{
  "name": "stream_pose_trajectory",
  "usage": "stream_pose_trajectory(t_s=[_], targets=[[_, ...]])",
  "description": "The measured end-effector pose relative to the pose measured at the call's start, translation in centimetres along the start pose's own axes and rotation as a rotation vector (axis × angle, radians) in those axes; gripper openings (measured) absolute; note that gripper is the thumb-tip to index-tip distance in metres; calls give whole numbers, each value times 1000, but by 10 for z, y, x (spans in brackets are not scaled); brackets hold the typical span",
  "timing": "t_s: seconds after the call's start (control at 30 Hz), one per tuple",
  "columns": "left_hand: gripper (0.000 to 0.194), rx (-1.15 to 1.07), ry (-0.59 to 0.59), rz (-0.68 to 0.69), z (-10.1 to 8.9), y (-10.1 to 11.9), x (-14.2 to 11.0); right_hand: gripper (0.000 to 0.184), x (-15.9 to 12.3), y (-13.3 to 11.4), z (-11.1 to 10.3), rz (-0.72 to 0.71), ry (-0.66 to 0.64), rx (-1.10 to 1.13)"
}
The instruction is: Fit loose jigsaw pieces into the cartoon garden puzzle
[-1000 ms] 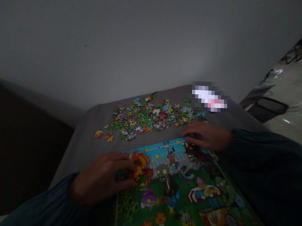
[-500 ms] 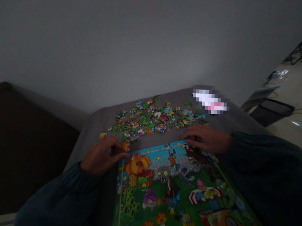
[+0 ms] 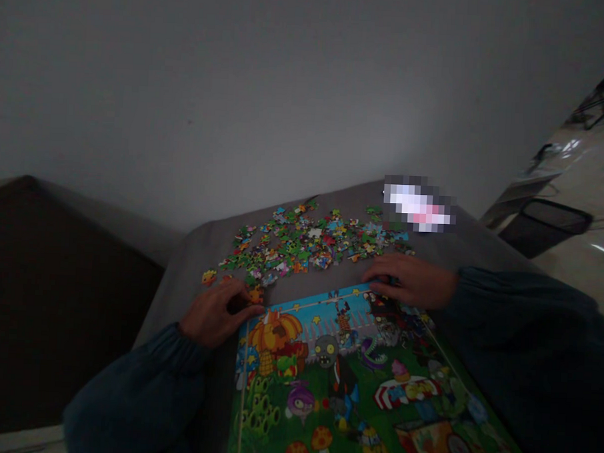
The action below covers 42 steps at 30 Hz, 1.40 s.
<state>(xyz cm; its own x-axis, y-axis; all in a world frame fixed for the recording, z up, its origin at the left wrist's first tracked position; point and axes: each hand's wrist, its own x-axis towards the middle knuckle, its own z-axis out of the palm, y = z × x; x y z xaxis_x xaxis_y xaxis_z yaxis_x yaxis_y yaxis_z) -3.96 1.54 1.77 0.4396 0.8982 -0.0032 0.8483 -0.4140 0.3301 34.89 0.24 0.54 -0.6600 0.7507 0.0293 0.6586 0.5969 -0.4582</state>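
A colourful cartoon puzzle picture [image 3: 355,382] lies on a grey table [image 3: 190,268] in dim light. Beyond it is a scatter of several loose puzzle pieces [image 3: 306,243]. My left hand [image 3: 218,313] rests at the picture's top left corner, thumb and fingers pinched on a small orange puzzle piece [image 3: 255,294]. My right hand [image 3: 412,279] lies at the picture's top right edge, fingers curled down on the table beside the loose pieces; what is under them is hidden. Both arms wear dark blue sleeves.
A lone orange piece [image 3: 209,276] lies left of the scatter. A blurred white and pink object [image 3: 419,206] sits at the table's far right. A black mesh bin [image 3: 545,227] stands on the pale floor to the right. A plain wall rises behind.
My left hand moved up from the picture's left part to its top left corner, and now pinches an orange piece. My right hand has stayed in place.
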Motion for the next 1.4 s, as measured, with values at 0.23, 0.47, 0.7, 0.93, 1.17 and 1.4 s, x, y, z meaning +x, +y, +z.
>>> stream_pose_trajectory(t_s=[0.23, 0.47, 0.7, 0.93, 1.17, 1.4], targets=[[38, 96, 34, 12, -1, 1, -1, 29, 0, 1, 0, -9, 6, 18], [39, 189, 26, 50, -3, 10, 1, 33, 0, -1, 0, 4, 5, 5], [38, 305, -3, -5, -9, 17, 14, 30, 2, 2, 3, -15, 27, 21], [33, 406, -63, 83, -23, 48, 56, 24, 3, 5, 5, -31, 43, 30], [40, 485, -103, 240, 4, 72, 93, 22, 4, 2, 3, -33, 58, 2], [32, 565, -98, 341, 6, 70, 91, 22, 4, 3, 3, -38, 53, 12]])
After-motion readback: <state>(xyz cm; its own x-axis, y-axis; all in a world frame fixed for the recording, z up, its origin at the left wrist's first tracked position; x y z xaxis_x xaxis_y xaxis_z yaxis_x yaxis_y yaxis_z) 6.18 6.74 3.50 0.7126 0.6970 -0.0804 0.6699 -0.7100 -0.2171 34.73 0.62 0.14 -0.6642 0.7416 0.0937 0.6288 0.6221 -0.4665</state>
